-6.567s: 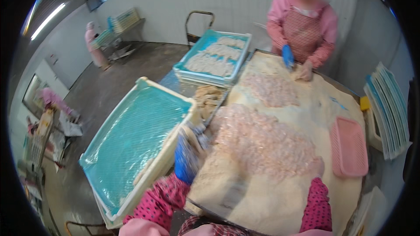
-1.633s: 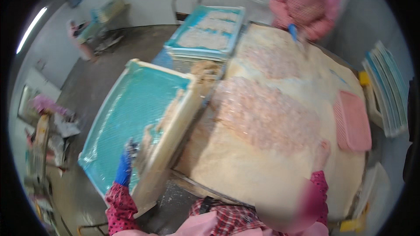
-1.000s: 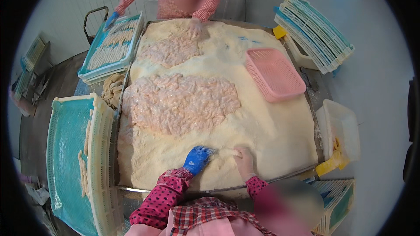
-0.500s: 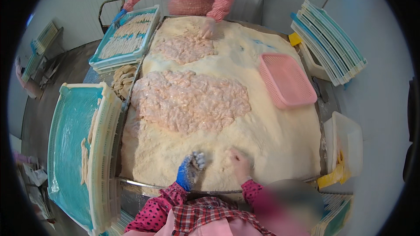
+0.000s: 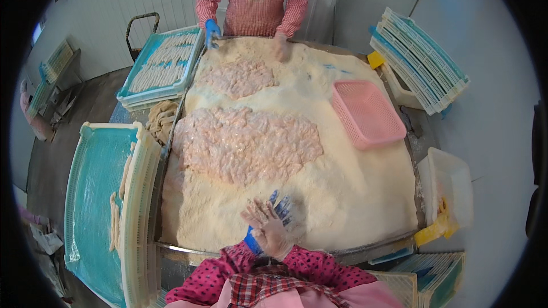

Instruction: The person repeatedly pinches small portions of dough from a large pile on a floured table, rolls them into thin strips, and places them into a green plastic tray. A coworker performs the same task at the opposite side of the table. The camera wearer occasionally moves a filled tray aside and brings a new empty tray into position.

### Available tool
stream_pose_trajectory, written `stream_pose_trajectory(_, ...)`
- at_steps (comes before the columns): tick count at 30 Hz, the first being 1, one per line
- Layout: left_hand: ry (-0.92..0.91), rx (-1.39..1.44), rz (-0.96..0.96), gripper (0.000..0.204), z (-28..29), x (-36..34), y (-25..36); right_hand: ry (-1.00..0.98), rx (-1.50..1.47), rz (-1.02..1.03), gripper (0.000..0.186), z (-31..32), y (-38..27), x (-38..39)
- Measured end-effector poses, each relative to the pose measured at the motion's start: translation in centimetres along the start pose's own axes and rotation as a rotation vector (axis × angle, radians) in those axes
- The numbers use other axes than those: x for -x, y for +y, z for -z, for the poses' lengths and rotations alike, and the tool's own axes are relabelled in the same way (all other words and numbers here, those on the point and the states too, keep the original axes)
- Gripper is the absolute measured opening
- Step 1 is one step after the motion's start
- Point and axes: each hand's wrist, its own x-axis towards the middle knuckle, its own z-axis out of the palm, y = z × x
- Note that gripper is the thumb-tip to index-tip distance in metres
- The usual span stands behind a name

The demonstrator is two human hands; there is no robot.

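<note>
My left hand, in a blue glove dusted with powder, reaches forward over the near part of the table, fingers apart. Across it lies my right hand, pale with powder, its fingers stretched out and pointing up and left. The right hand covers most of the left palm and wrist, so anything between the palms is hidden. Cream-coloured powder spreads thickly under both hands. Just beyond them sits a wide, wet heap of pale pink raw meat pieces.
Stacked trays at left hold a few coated strips. Behind stands a tray of coated strips. A pink basket rests on the powder at right, near stacked trays and a clear bin. A co-worker stands opposite.
My hands were apart, both closed; they have come together, opened and crossed, right over left. The co-worker's blue-gloved hand has moved from the far tray to the table's edge.
</note>
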Motion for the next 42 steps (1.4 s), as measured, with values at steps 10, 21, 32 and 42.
stream_pose_trajectory(10,-0.002,-0.002,0.429,0.045,13.6,-2.5,6.8,0.096,-0.593,-0.251,0.062,-3.9,-0.1,-0.2)
stream_pose_trajectory(21,0.296,-0.268,0.475,0.032,12.7,-1.8,10.2,-0.464,-0.102,0.166,0.033,-3.1,2.3,4.4)
stream_pose_trajectory(32,0.138,-0.075,0.315,0.046,4.4,-2.6,11.5,0.071,-1.647,-0.939,0.039,-6.2,-0.3,1.5)
stream_pose_trajectory(42,-0.259,-0.674,0.127,0.057,6.3,-1.1,8.2,0.097,-0.616,-0.076,0.060,-3.8,-7.1,-1.5)
